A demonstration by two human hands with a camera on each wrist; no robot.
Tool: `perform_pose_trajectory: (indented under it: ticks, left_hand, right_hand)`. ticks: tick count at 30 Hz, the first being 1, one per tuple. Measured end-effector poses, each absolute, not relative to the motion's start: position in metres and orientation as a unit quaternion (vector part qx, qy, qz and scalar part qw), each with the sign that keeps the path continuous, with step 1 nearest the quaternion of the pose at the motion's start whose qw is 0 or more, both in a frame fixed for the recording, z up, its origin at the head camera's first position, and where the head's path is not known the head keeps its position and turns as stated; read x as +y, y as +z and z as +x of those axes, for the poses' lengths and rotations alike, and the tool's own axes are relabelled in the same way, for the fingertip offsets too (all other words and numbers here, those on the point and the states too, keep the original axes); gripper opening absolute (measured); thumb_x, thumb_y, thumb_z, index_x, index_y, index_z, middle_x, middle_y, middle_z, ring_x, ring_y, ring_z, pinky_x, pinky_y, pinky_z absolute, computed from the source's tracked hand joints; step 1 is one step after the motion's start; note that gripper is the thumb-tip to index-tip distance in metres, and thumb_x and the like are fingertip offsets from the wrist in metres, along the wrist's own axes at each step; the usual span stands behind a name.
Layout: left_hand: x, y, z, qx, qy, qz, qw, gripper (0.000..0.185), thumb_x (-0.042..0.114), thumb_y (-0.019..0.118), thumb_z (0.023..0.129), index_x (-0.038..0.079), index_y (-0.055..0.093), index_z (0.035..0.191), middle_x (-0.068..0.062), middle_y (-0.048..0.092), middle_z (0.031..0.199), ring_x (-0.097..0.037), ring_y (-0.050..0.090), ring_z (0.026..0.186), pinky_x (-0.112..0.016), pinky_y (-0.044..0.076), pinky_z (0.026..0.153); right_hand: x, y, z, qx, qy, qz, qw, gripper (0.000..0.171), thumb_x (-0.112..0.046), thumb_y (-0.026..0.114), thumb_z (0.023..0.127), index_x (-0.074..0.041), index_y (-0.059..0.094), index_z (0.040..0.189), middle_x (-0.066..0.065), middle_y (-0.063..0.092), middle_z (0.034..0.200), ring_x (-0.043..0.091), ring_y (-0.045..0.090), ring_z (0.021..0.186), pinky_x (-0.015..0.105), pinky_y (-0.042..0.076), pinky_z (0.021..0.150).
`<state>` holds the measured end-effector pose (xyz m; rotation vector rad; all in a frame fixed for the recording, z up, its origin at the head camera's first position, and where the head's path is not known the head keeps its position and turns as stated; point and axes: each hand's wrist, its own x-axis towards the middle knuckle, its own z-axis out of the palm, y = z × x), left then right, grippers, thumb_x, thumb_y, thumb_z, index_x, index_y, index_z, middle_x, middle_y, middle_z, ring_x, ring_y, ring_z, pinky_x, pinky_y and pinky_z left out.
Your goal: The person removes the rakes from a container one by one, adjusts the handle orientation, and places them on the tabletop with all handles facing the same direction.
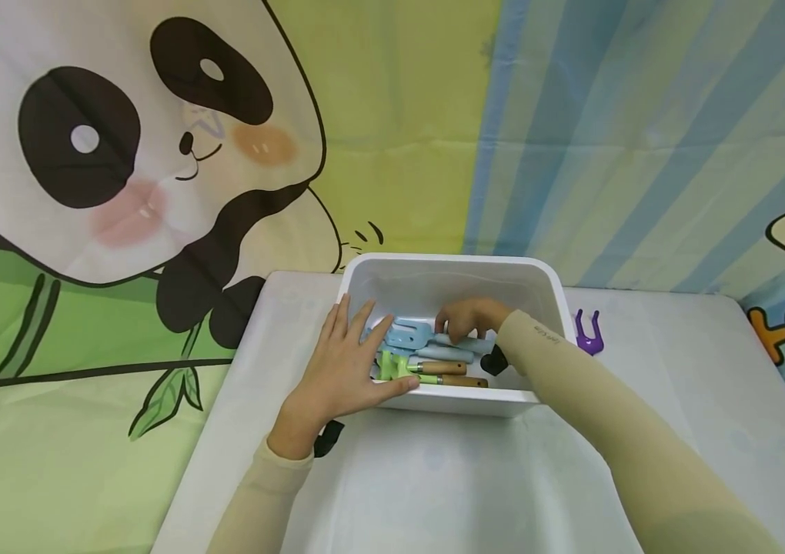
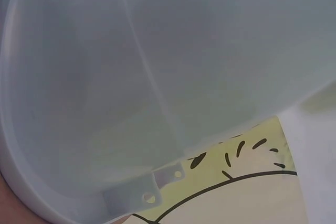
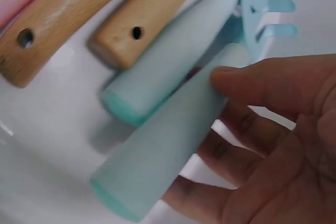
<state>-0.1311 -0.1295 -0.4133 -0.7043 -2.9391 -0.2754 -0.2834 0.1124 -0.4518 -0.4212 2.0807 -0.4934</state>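
Your right hand [image 1: 465, 319] reaches down into the white bin [image 1: 448, 269], and the head view hides most of its fingers behind the wrist and the bin's contents; the right wrist view shows the thumb and fingers curled around one pale blue handle [image 3: 163, 150], so that hand is clamped on it. Your left hand [image 1: 347, 362] lies with straight, spread fingers over the bin's near left rim, pressing on it without gripping; the left wrist view is filled by the bin's translucent wall [image 2: 157, 77] and shows nothing of the fingers. The bin sits on the table [image 1: 676, 369] at its far middle, against the cartoon backdrop [image 1: 122, 154]. Inside it you can count two pale blue handles, the held one and a second one [image 3: 173, 61] just beside it, touching it, and two wooden handles [image 3: 147, 24], each with a hole near its end. A blue rake head [image 1: 409, 332] and a green tool head [image 1: 392, 363] show in the head view, though which handle belongs to which head is hard to tell. A pink edge is cut off at the corner of the right wrist view. One purple fork-like tool [image 1: 589, 332] lies on the table just right of the bin, partly hidden by your forearm.
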Motion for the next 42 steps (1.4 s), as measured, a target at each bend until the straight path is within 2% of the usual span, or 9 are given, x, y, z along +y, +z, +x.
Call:
perform_pose_trajectory:
  ticks: [4, 10, 15, 22, 27, 33, 42]
  left_hand:
    - [-0.129, -0.412, -0.13, -0.967, -0.094, -0.233, 0.05, 0.104, 0.088, 0.04, 0.081, 0.013, 0.042, 0.154, -0.02, 0.026, 0.16, -0.048, 0.001, 0.148, -0.055, 0.001, 0.118]
    - [-0.129, -0.411, -0.131, -0.967, -0.092, -0.232, 0.049, 0.103, 0.087, 0.04, 0.082, 0.014, 0.042, 0.154, -0.02, 0.027, 0.16, -0.049, 0.0, 0.148, -0.055, 0.001, 0.118]
    - [-0.129, -0.411, -0.133, -0.966, -0.09, -0.235, 0.053, 0.103, 0.088, 0.038, 0.082, 0.014, 0.043, 0.153, -0.021, 0.028, 0.159, -0.049, 0.001, 0.148, -0.055, 0.001, 0.118]
    - [-0.131, -0.412, -0.134, -0.967, -0.087, -0.233, 0.056, 0.104, 0.088, 0.038, 0.081, 0.013, 0.044, 0.152, -0.021, 0.03, 0.158, -0.05, 0.003, 0.147, -0.054, 0.001, 0.118]
    - [-0.131, -0.413, -0.134, -0.968, -0.088, -0.23, 0.054, 0.104, 0.09, 0.035, 0.081, 0.014, 0.044, 0.152, -0.02, 0.03, 0.159, -0.049, 0.002, 0.148, -0.054, 0.001, 0.119]
    - [-0.131, -0.413, -0.133, -0.968, -0.089, -0.231, 0.048, 0.104, 0.089, 0.038, 0.081, 0.012, 0.045, 0.152, -0.02, 0.03, 0.159, -0.049, 0.002, 0.148, -0.054, 0.001, 0.118]
    - [-0.131, -0.411, -0.13, -0.967, -0.09, -0.234, 0.048, 0.103, 0.088, 0.039, 0.082, 0.012, 0.045, 0.152, -0.021, 0.03, 0.159, -0.049, 0.001, 0.148, -0.055, 0.001, 0.118]
  right_hand:
    - [0.114, -0.442, -0.282, 0.846, -0.195, -0.16, 0.469, 0.047, 0.003, 0.055, 0.09, -0.01, 0.056, 0.136, 0.017, 0.045, 0.143, 0.033, 0.048, 0.123, 0.058, 0.05, 0.091]
    - [0.117, -0.429, -0.284, 0.849, -0.178, -0.171, 0.467, 0.048, 0.001, 0.057, 0.092, -0.009, 0.054, 0.138, 0.018, 0.045, 0.141, 0.032, 0.047, 0.12, 0.053, 0.053, 0.086]
    - [0.121, -0.416, -0.283, 0.846, -0.192, -0.162, 0.469, 0.049, 0.001, 0.059, 0.093, -0.008, 0.053, 0.14, 0.017, 0.043, 0.145, 0.035, 0.048, 0.126, 0.056, 0.051, 0.09]
    - [0.129, -0.389, -0.276, 0.834, -0.224, -0.173, 0.473, 0.047, 0.002, 0.059, 0.093, -0.007, 0.05, 0.138, 0.02, 0.041, 0.145, 0.034, 0.054, 0.117, 0.054, 0.053, 0.086]
    - [0.144, -0.366, -0.274, 0.822, -0.256, -0.177, 0.477, 0.043, -0.001, 0.059, 0.094, -0.008, 0.048, 0.135, 0.022, 0.039, 0.145, 0.032, 0.056, 0.109, 0.048, 0.055, 0.08]
    - [0.164, -0.34, -0.266, 0.807, -0.312, -0.182, 0.467, 0.043, -0.004, 0.058, 0.098, -0.004, 0.044, 0.139, 0.022, 0.047, 0.135, 0.028, 0.058, 0.098, 0.041, 0.054, 0.074]
    - [0.192, -0.314, -0.241, 0.801, -0.402, -0.17, 0.409, 0.045, -0.005, 0.058, 0.098, 0.0, 0.041, 0.14, 0.026, 0.045, 0.131, 0.032, 0.057, 0.102, 0.045, 0.055, 0.078]
